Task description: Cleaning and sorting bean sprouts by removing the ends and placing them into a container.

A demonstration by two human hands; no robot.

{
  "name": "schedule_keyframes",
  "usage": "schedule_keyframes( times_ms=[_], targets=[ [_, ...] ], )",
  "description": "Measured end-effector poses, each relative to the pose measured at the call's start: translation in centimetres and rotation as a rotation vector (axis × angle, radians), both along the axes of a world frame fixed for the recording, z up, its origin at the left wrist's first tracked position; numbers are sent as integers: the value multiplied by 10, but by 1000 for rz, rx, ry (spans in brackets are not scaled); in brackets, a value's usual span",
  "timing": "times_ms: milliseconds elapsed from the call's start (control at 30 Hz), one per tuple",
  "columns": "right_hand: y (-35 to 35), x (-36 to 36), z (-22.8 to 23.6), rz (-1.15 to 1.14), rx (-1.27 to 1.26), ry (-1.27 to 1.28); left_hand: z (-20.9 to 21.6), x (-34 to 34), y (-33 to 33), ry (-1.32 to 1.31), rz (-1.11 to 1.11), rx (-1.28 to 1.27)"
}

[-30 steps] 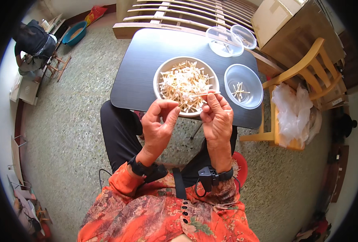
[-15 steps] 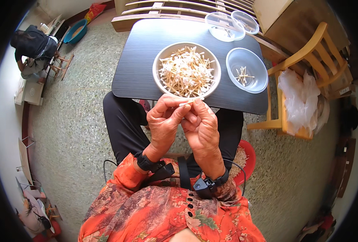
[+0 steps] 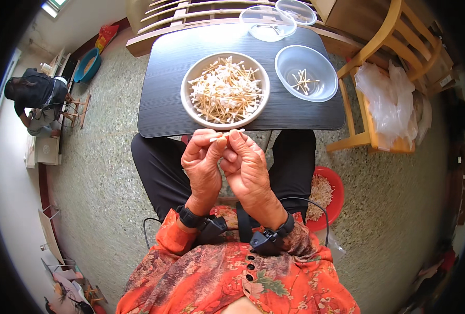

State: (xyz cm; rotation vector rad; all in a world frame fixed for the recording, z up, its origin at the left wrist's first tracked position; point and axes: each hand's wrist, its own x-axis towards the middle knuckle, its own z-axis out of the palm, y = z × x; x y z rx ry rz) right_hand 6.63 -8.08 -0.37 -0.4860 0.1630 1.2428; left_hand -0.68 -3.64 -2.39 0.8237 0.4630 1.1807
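Just in front of the table's near edge, my left hand (image 3: 203, 166) and my right hand (image 3: 249, 168) meet fingertip to fingertip. Both are closed in a pinch on a cotton swab (image 3: 213, 139), whose white tips peek out beside the fingers; its middle is hidden. Right beyond my fingers stands a round whitish bowl (image 3: 186, 99) heaped with cotton swabs (image 3: 227, 89) with wooden sticks. To its right, a translucent bluish bowl (image 3: 326, 86) holds several loose swabs (image 3: 303, 82) at its bottom.
Two clear plastic containers (image 3: 266, 32) stand at the dark table's (image 3: 161, 68) far right. A red basin (image 3: 337, 196) of swabs sits on the floor by my right leg. At right is a wooden chair (image 3: 366, 137) with plastic bags (image 3: 387, 99). A person (image 3: 38, 97) sits far left.
My view has shifted, so the table and bowls appear further left and more of the red basin shows. Both hands still pinch the swab, slightly nearer to me and off the bowl's rim.
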Motion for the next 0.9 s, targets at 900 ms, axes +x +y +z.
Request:
schedule_keyframes(
  times_ms=[900],
  targets=[
    [-6,-13,-10,-191,-153,-516,-1,-7,-2,-149,-208,-438]
  ],
)
